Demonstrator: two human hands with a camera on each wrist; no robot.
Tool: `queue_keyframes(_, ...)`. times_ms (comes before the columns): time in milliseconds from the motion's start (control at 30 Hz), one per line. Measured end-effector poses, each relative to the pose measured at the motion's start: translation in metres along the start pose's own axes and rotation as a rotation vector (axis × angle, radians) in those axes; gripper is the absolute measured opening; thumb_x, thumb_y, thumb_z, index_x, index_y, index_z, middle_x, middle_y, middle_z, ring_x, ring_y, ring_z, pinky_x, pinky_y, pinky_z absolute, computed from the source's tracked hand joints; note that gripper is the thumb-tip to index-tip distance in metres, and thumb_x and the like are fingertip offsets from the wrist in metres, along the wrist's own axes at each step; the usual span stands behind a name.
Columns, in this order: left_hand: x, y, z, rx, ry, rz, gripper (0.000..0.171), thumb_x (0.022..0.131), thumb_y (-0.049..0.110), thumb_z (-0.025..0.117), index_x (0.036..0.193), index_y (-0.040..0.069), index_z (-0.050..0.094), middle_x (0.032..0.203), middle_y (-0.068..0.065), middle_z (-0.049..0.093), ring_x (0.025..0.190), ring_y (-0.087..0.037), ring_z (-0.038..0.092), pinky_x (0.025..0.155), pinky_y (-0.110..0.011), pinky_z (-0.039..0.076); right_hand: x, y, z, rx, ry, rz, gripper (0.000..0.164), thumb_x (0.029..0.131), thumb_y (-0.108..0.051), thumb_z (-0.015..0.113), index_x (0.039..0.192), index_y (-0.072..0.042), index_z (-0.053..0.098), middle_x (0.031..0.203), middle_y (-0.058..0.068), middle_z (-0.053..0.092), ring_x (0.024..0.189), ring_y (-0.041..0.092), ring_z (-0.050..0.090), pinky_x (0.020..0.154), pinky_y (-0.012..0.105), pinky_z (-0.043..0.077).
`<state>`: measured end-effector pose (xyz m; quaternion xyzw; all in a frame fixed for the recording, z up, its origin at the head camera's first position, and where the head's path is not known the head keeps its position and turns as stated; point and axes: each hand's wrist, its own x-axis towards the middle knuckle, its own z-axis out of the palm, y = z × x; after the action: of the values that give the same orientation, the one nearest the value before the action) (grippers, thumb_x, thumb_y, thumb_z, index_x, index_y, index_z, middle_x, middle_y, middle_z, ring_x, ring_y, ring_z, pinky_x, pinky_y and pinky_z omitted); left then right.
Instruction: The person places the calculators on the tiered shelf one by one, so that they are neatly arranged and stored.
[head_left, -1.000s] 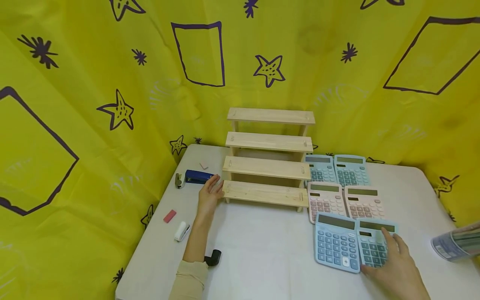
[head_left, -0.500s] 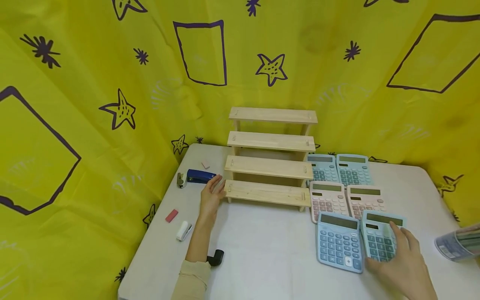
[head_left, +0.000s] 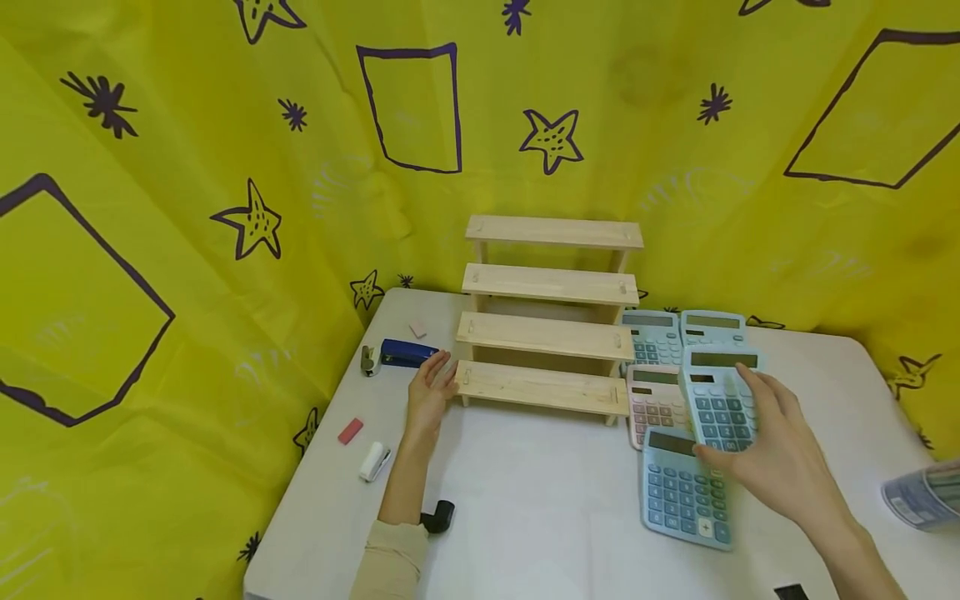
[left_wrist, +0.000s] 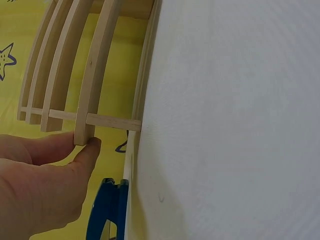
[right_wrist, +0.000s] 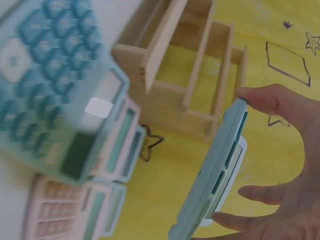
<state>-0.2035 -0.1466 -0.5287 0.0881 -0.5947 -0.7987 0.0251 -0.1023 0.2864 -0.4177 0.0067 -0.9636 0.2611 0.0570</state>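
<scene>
A four-step wooden display shelf [head_left: 540, 387] stands at the back middle of the table. My left hand [head_left: 427, 404] pinches the left end of its lowest board [left_wrist: 86, 112] between thumb and fingertip. My right hand [head_left: 783, 454] grips a teal calculator [head_left: 716, 400] by its side edges, raised and tilted over the right pink calculator, which it mostly hides. In the right wrist view the held calculator [right_wrist: 210, 170] appears edge-on, between thumb and fingers. Below it on the table lies a blue calculator [head_left: 682, 500]. A pink calculator [head_left: 656, 400] is beside the shelf.
Behind the pink one lie two teal calculators [head_left: 651, 337]. On the left are a blue stapler [head_left: 405, 352], a small metal staple remover [head_left: 367, 360], a red eraser [head_left: 350, 431] and a white mini stapler [head_left: 373, 461]. A cylindrical container [head_left: 917, 502] stands far right.
My right hand has lifted the teal calculator from beside the blue one and carried it up and back over the pink row. My left hand stays at the shelf.
</scene>
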Motion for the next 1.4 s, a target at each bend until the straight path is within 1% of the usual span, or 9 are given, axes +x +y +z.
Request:
queue_keyframes(233, 0.000, -0.001, 0.001, -0.017, 0.015, 0.023, 0.067, 0.094, -0.025, 0.050, 0.156, -0.004, 0.037, 0.160, -0.021, 0.042, 0.145, -0.037, 0.047, 0.101, -0.025, 0.052, 0.042, -0.051, -0.009, 0.029, 0.002, -0.106, 0.122, 0.074, -0.030, 0.095, 0.166, -0.005, 0.020, 0.163, 0.037, 0.017, 0.125, 0.069, 0.040, 0.087, 0.085, 0.039)
queue_keyframes(400, 0.001, -0.002, 0.001, -0.009, 0.025, 0.026, 0.067, 0.094, -0.025, 0.050, 0.156, -0.004, 0.038, 0.159, -0.021, 0.043, 0.144, -0.037, 0.048, 0.098, -0.023, 0.053, 0.073, -0.087, -0.009, 0.055, -0.008, -0.158, 0.117, 0.078, -0.030, 0.092, 0.167, -0.009, 0.018, 0.167, 0.032, 0.014, 0.124, 0.067, 0.045, 0.084, 0.079, 0.047)
queue_keyframes(533, 0.001, -0.003, 0.001, -0.008, 0.022, 0.033, 0.067, 0.093, -0.025, 0.050, 0.156, -0.004, 0.038, 0.159, -0.022, 0.043, 0.144, -0.038, 0.048, 0.095, -0.020, 0.053, 0.096, -0.117, -0.007, 0.093, -0.031, -0.175, 0.116, 0.080, -0.031, 0.089, 0.168, -0.012, 0.016, 0.169, 0.029, 0.012, 0.127, 0.064, 0.045, 0.089, 0.076, 0.049)
queue_keyframes(667, 0.002, -0.002, 0.001, -0.012, 0.021, 0.037, 0.067, 0.093, -0.025, 0.050, 0.155, -0.004, 0.038, 0.159, -0.022, 0.042, 0.144, -0.038, 0.048, 0.095, -0.021, 0.054, 0.126, -0.150, -0.001, 0.109, -0.023, -0.197, 0.114, 0.080, -0.031, 0.089, 0.167, -0.011, 0.018, 0.168, 0.027, 0.016, 0.134, 0.060, 0.042, 0.097, 0.075, 0.046)
queue_keyframes(900, 0.006, -0.003, 0.001, -0.025, 0.035, 0.048, 0.072, 0.091, -0.026, 0.050, 0.157, -0.003, 0.032, 0.158, -0.024, 0.043, 0.143, -0.041, 0.048, 0.093, -0.021, 0.054, 0.182, -0.199, 0.021, 0.125, -0.011, -0.188, 0.111, 0.081, -0.037, 0.085, 0.167, -0.012, 0.019, 0.166, 0.026, 0.020, 0.134, 0.056, 0.043, 0.100, 0.070, 0.046)
queue_keyframes(1000, 0.007, -0.004, 0.001, -0.032, 0.031, 0.038, 0.072, 0.091, -0.026, 0.050, 0.157, -0.003, 0.032, 0.158, -0.025, 0.043, 0.143, -0.041, 0.048, 0.093, -0.021, 0.054, 0.202, -0.214, 0.034, 0.112, -0.014, -0.173, 0.111, 0.080, -0.038, 0.083, 0.166, -0.012, 0.019, 0.165, 0.027, 0.019, 0.132, 0.058, 0.042, 0.098, 0.070, 0.047)
queue_keyframes(1067, 0.006, -0.004, 0.001, -0.029, 0.028, 0.038, 0.073, 0.091, -0.027, 0.050, 0.157, -0.003, 0.031, 0.159, -0.025, 0.042, 0.143, -0.042, 0.048, 0.095, -0.023, 0.055, 0.214, -0.224, 0.043, 0.096, -0.014, -0.159, 0.111, 0.080, -0.040, 0.083, 0.166, -0.011, 0.020, 0.165, 0.028, 0.019, 0.132, 0.062, 0.040, 0.099, 0.074, 0.044)
queue_keyframes(1233, 0.004, -0.003, 0.000, -0.027, 0.036, 0.040, 0.077, 0.091, -0.026, 0.051, 0.159, 0.001, 0.028, 0.159, -0.023, 0.042, 0.143, -0.040, 0.049, 0.101, -0.027, 0.054, 0.237, -0.248, 0.067, -0.006, 0.012, -0.111, 0.112, 0.081, -0.049, 0.081, 0.165, -0.010, 0.018, 0.164, 0.029, 0.022, 0.132, 0.071, 0.035, 0.104, 0.079, 0.036)
queue_keyframes(1400, 0.001, -0.003, -0.001, -0.027, 0.042, 0.021, 0.079, 0.092, -0.025, 0.052, 0.161, 0.003, 0.025, 0.159, -0.021, 0.042, 0.143, -0.039, 0.049, 0.097, -0.024, 0.055, 0.250, -0.264, 0.088, -0.102, 0.070, -0.071, 0.111, 0.086, -0.058, 0.075, 0.166, -0.009, 0.015, 0.162, 0.031, 0.025, 0.130, 0.073, 0.036, 0.105, 0.077, 0.036)
